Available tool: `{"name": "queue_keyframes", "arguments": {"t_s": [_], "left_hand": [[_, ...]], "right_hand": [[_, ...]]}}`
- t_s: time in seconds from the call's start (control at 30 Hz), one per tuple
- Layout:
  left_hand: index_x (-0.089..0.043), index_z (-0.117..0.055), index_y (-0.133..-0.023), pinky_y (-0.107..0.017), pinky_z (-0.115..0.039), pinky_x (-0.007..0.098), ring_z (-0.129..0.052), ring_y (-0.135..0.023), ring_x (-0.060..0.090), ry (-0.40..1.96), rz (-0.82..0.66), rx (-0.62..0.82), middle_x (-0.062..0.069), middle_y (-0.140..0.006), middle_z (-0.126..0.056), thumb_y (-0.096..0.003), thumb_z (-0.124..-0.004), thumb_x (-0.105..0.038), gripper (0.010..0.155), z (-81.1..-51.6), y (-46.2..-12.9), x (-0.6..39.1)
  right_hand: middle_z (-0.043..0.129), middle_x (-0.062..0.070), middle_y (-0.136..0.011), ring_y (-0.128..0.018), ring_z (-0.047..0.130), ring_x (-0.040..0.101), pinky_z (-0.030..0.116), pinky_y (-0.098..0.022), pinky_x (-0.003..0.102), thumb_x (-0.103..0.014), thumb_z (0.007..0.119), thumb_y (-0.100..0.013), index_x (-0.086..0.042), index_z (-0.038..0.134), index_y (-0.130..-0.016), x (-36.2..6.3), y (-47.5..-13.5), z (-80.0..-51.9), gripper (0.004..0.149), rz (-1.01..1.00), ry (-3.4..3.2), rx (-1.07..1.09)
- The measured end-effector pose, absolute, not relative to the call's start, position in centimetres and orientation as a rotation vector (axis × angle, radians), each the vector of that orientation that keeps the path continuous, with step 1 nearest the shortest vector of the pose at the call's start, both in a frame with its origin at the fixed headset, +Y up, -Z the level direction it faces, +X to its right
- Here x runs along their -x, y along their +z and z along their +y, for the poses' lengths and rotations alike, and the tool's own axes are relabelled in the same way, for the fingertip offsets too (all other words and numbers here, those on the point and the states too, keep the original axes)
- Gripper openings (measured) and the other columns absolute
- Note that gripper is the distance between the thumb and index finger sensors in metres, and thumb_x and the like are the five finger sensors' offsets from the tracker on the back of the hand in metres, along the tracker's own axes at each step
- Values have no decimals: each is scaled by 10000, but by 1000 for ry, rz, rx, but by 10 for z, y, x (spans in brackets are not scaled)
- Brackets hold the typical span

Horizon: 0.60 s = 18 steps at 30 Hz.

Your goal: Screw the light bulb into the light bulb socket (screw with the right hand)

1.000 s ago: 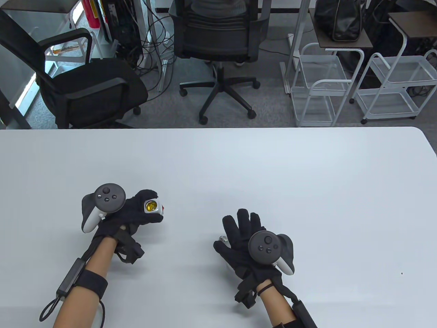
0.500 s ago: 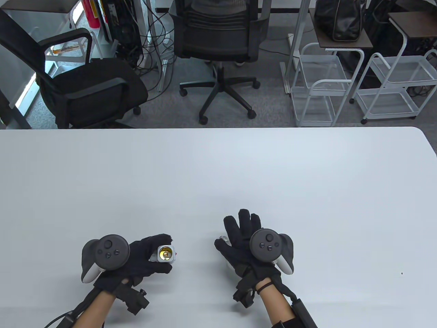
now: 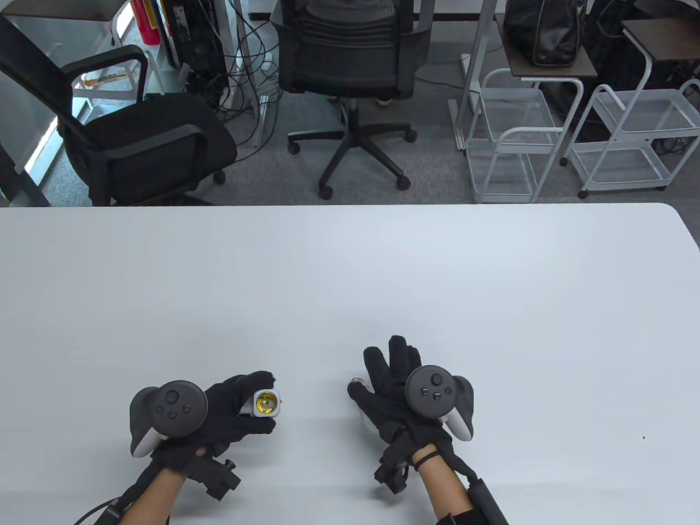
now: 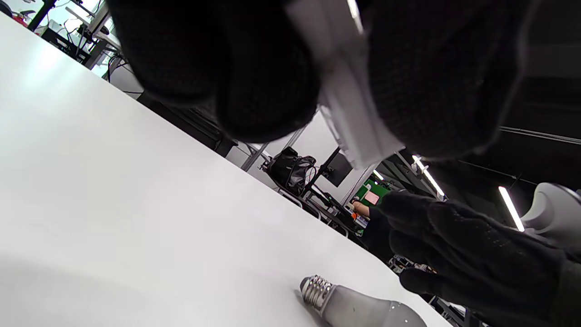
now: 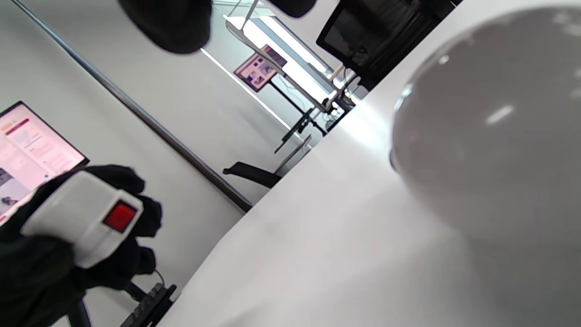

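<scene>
The left hand grips the white light bulb socket, fingers wrapped around its body. The socket is held above the counter, its brass-lined mouth turned up toward the table view camera and somewhat toward the right hand; a red button shows on its side in the right wrist view.

The right hand hovers just over the light bulb with fingers spread and loose, not closed on it; whether it touches the glass cannot be told. The bulb lies on its side on the counter beneath that hand, long axis running roughly left to right, its threaded metal base pointing toward the left hand and socket, the rounded glass end under the right palm.
</scene>
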State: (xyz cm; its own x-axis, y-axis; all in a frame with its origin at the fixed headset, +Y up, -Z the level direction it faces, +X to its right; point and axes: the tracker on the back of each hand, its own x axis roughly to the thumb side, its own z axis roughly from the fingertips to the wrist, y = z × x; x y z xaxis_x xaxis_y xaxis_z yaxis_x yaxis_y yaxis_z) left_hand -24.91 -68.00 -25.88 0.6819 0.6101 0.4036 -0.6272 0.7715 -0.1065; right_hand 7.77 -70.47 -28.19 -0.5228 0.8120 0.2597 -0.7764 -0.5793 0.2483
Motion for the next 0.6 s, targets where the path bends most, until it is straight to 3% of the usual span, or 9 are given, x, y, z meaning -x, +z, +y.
{"name": "queue_keyframes", "arguments": {"t_s": [0.2, 0.37, 0.6], "left_hand": [[-231, -661, -1025, -629, -774, 450, -950, -569, 111, 663, -426, -84, 116, -964, -829, -380, -960, -437, 740, -677, -256, 253], [-234, -654, -1029, -628, -764, 455, -945, -572, 119, 629, -423, -94, 115, -972, -821, -384, -955, -435, 739, -677, -255, 255], [-218, -656, -1031, -631, -757, 460, -943, -575, 127, 620, -402, -83, 126, -975, -817, -392, -948, -431, 734, -678, -256, 255]], "right_hand": [[-10, 390, -987, -783, 12, 709, 188, -440, 845, -358, 615, -624, 55, 255, -1061, -82, -281, -706, 701, 157, 2193, -317], [165, 571, -895, -685, 225, 834, 289, -345, 891, -329, 613, -623, 184, 240, -1001, -86, -274, -706, 739, 225, 2240, -105], [426, 617, -811, -626, 326, 872, 290, -316, 901, -299, 642, -612, 270, 314, -950, -80, -276, -729, 738, 449, 2406, -60]]}}
